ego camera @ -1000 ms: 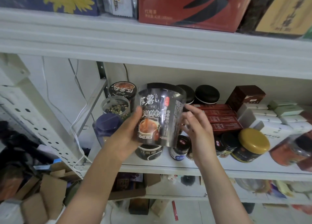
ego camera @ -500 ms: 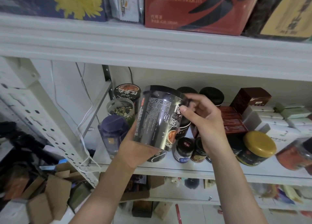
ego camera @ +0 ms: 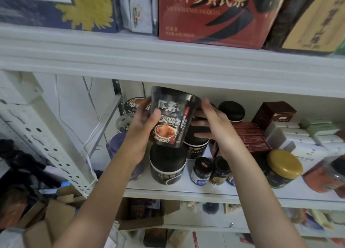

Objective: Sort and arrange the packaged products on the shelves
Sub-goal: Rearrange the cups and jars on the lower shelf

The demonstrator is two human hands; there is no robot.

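My left hand [ego camera: 142, 130] grips a black instant-food cup [ego camera: 171, 120] from its left side, thumb across the front label. The cup is upright, wide end up, held in front of the middle shelf [ego camera: 186, 191] above a black canister [ego camera: 168, 165]. My right hand [ego camera: 214, 130] is just right of the cup with fingers straight and spread, at or near the cup's right side. A second black canister [ego camera: 196, 148] stands behind my right fingers, partly hidden.
On the middle shelf stand two small dark jars [ego camera: 202, 171], a gold-lidded jar [ego camera: 281, 168], red boxes [ego camera: 250, 135], white boxes [ego camera: 298, 137] and a purple jar [ego camera: 115, 146]. A large red box [ego camera: 214, 14] sits on the upper shelf. Cardboard boxes [ego camera: 56, 219] lie on the floor at lower left.
The cup has turned so its front label faces me again. My right hand has let go of the cup's top rim and opened beside it. My left hand still holds the cup.
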